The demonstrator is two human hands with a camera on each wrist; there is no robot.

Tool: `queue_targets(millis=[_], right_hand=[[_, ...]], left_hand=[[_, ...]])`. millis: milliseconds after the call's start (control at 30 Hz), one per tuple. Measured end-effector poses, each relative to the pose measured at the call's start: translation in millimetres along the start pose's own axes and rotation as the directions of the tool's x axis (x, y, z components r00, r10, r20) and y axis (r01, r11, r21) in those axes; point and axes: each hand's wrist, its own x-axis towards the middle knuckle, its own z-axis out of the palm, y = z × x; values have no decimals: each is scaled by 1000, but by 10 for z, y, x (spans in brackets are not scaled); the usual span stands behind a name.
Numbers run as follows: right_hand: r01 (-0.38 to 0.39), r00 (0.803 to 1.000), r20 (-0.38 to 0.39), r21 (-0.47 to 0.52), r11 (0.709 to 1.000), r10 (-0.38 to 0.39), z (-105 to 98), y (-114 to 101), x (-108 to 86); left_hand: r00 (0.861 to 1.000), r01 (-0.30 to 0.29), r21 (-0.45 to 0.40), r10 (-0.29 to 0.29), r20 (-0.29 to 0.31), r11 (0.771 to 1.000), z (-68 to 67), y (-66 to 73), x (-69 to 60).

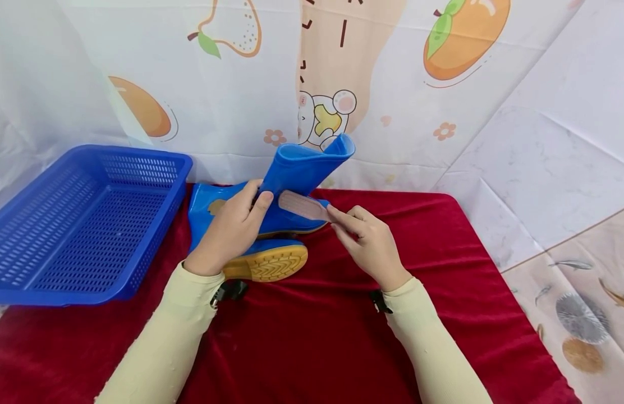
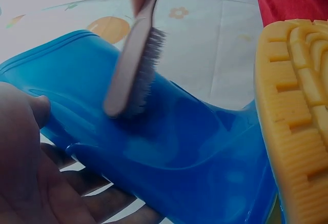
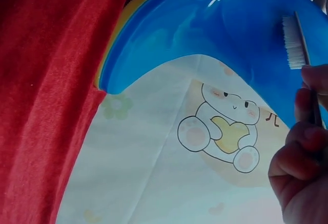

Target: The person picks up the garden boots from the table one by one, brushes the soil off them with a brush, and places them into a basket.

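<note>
A blue rain boot (image 1: 304,171) stands tilted on the table, its open top leaning up to the right. My left hand (image 1: 233,224) grips its shaft from the left, thumb on the near side and fingers behind. In my right hand (image 1: 370,241) is a brush (image 1: 303,205) with a brownish back, pinched by its handle. Its pale bristles (image 2: 146,75) meet or nearly meet the boot's shaft in the left wrist view. A second blue boot (image 1: 201,210) lies on its side under my left hand, its yellow sole (image 1: 271,262) facing me.
A blue plastic basket (image 1: 178,168) with perforated walls stands at the left of the table. Red cloth (image 1: 312,342) covers the tabletop, whose right edge slopes down toward me. A white printed curtain (image 1: 393,140) hangs right behind the boots.
</note>
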Motion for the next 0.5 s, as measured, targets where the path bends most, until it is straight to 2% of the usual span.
queue_targets(millis=[367,500], right_hand=[[-98,992,77,-89,991,105,36,97,-44],[-74,994,76,-94,993,81,28,98,-45]], left_hand=[[1000,-5,-16,5,-28,1000,-17,-40,19],[999,-10,-15,9,-34,1000,-14,-51,22]])
